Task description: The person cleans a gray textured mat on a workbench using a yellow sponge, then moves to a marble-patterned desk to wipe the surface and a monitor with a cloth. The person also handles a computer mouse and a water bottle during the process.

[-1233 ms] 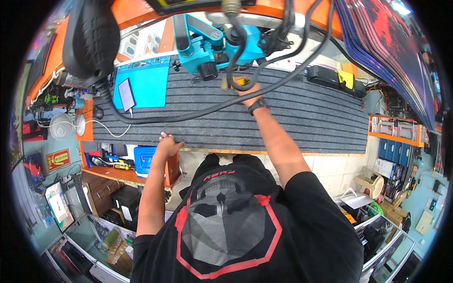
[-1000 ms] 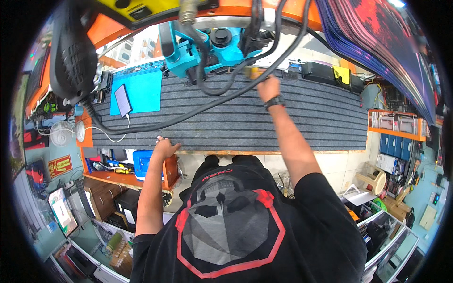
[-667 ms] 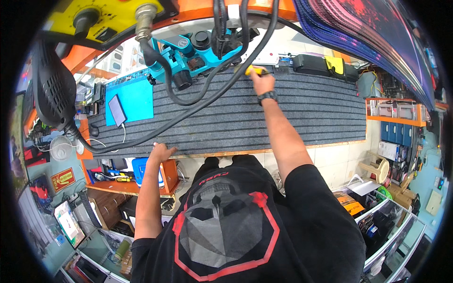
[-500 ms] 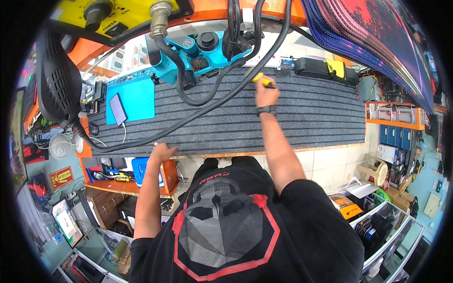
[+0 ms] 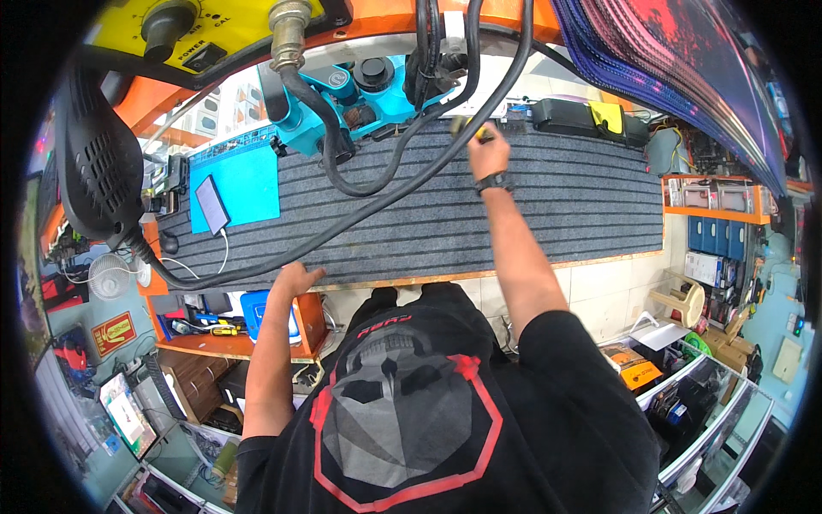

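My right hand, with a dark watch on the wrist, reaches to the far side of a grey, dark-striped mat. Its fingers are closed round a small yellow-and-black handheld tool. A black cable crosses in front of that tool and blurs with it, so its exact kind is unclear. Down at the mat's front left edge rests my left hand, holding nothing, thumb apart from the fingers.
Left on the bench lie a blue work mat and a phone with a white cable. A teal microscope-like device stands behind. Thick black cables loop above the bench. A black case with yellow lies back right.
My right hand has shifted slightly right and away from me, and the yellow-and-black tool is now partly behind the cable. My left hand stays at the front edge.
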`<state>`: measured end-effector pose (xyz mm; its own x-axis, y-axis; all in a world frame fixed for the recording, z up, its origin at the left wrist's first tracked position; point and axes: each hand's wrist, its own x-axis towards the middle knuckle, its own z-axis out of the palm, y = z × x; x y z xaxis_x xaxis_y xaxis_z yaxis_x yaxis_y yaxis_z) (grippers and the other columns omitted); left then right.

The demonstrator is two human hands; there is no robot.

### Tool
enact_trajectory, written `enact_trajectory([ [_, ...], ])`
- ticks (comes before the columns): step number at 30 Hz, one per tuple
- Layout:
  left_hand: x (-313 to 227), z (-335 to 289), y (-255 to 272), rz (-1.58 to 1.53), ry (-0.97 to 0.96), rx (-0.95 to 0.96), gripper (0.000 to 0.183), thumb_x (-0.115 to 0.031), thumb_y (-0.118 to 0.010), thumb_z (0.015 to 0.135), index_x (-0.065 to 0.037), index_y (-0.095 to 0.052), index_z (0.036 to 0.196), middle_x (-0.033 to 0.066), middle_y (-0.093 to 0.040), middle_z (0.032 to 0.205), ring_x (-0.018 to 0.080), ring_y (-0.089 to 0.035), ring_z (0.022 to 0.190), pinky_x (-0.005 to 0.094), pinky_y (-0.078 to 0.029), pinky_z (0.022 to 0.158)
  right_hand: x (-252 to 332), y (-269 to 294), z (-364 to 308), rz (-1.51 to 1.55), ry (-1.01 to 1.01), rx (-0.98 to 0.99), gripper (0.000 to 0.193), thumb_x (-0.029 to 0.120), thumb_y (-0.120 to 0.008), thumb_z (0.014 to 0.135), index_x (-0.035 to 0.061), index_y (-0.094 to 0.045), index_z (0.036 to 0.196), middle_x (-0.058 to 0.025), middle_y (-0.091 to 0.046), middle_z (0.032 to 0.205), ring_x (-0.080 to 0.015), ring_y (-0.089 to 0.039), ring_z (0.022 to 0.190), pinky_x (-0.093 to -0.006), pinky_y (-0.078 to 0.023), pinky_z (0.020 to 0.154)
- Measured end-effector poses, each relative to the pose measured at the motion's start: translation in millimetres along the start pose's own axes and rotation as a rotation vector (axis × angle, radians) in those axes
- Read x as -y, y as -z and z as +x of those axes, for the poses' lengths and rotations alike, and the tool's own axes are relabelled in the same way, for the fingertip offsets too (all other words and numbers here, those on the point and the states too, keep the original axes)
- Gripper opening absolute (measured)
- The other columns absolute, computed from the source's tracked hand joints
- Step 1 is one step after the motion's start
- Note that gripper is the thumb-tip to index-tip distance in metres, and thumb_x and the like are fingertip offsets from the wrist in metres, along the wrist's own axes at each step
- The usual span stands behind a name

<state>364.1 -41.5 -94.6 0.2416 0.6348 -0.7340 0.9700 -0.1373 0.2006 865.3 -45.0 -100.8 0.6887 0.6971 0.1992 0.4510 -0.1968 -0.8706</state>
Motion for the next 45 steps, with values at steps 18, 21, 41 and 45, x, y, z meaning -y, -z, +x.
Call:
enact_trajectory([
  [18, -17.4, 2.7, 18.1, 0.042, 0.100, 0.078, 0.086, -0.067, -0.068, 0.081, 0.017, -0.071, 0.096, 0.0408, -0.067, 0.101, 0.0491, -0.068, 0.107, 0.0501, -0.052, 0.094, 46.4, -26.5, -98.5, -0.012, 0.377, 0.576, 0.019, 0.019, -0.074, 0.088, 0.0091, -0.073, 0.104, -0.0134, -0.073, 0.103, -0.0309, -0.071, 0.093, -0.0391, -0.057, 0.082],
  [21, -13.9, 3.2, 13.8, 0.040, 0.101, 0.055, 0.086, -0.067, -0.069, 0.080, 0.017, -0.071, 0.095, 0.0413, -0.067, 0.102, 0.0504, -0.067, 0.108, 0.0504, -0.052, 0.095, 15.6, 0.3, -79.5, 0.247, -0.120, 0.344, 0.021, 0.021, -0.075, 0.090, 0.0086, -0.074, 0.107, -0.0107, -0.075, 0.101, -0.0209, -0.071, 0.090, -0.0351, -0.056, 0.081],
  [41, -4.9, 17.8, 2.4, 0.033, 0.087, -0.023, 0.080, -0.063, -0.069, 0.082, 0.017, -0.070, 0.086, 0.0423, -0.066, 0.092, 0.0525, -0.068, 0.098, 0.0528, -0.052, 0.086, -55.7, 168.9, -42.8, -0.521, 0.222, 0.394, 0.045, 0.002, -0.075, 0.071, 0.0108, -0.065, 0.114, -0.0176, -0.069, 0.106, -0.0376, -0.066, 0.102, -0.0480, -0.054, 0.090],
  [45, -15.4, 16.5, 4.9, 0.078, 0.131, 0.022, 0.081, -0.064, -0.068, 0.082, 0.017, -0.069, 0.088, 0.0431, -0.065, 0.094, 0.0539, -0.067, 0.099, 0.0537, -0.051, 0.086, -11.9, 112.5, -91.4, -0.175, 0.426, 0.628, 0.031, 0.016, -0.068, 0.087, 0.0119, -0.064, 0.118, -0.0156, -0.068, 0.112, -0.0370, -0.067, 0.101, -0.0477, -0.054, 0.088],
])
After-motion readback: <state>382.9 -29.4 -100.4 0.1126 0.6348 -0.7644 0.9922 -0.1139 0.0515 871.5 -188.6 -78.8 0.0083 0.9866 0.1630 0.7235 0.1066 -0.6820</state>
